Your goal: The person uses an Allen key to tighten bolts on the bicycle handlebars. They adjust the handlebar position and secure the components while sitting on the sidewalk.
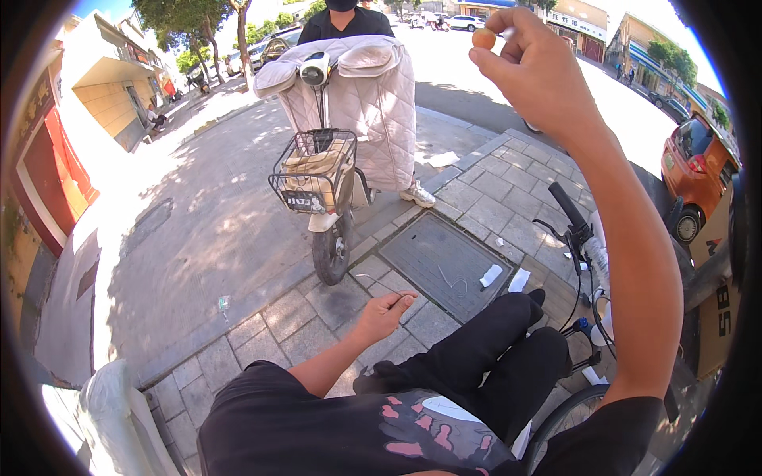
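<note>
A small round orange object (pixel 483 38) is pinched by the right hand (pixel 544 75), raised right of the ground cover (pixel 417 250); if grip is loosened, it may be dropped; the left hand (pixel 382 317), left and short of the cover, is curled closed, contents indiscernible

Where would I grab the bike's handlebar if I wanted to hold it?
Best around the black grip, probably coming from above, on the side away from the brake lever. It's a straight, slim tube with one end sticking out free, so fingers should wrap round it easily.
</note>
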Demonstrator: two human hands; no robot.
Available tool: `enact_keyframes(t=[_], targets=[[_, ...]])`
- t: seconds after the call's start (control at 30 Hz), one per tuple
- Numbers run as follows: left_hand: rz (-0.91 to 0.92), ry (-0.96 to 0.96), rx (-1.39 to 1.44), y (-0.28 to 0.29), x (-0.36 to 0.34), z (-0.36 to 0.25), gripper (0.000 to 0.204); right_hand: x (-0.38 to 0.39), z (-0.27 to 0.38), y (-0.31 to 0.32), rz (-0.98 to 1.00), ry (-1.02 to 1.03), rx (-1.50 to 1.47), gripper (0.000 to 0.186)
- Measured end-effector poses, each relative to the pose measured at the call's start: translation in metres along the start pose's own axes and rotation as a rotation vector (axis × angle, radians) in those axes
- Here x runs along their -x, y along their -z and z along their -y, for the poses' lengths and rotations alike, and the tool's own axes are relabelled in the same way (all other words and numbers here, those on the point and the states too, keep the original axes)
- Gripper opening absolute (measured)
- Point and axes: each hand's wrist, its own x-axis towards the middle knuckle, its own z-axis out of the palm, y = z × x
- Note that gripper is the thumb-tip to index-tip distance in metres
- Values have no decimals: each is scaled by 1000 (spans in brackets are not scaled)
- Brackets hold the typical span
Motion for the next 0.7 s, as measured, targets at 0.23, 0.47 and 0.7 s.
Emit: enact_keyframes(t=[0.23,0.47,0.7], targets=[[-27,-7,38,-18,-4,-46,32,-84,0,-79,-51,-5,-257,30],[36,-200,187,-65,-71,-50,30,-115,-19,-155,-49,25,-133,47],[68,-224,-51,-76,-91,-19,29,-160,-24,-223,85,-99,-178,51]])
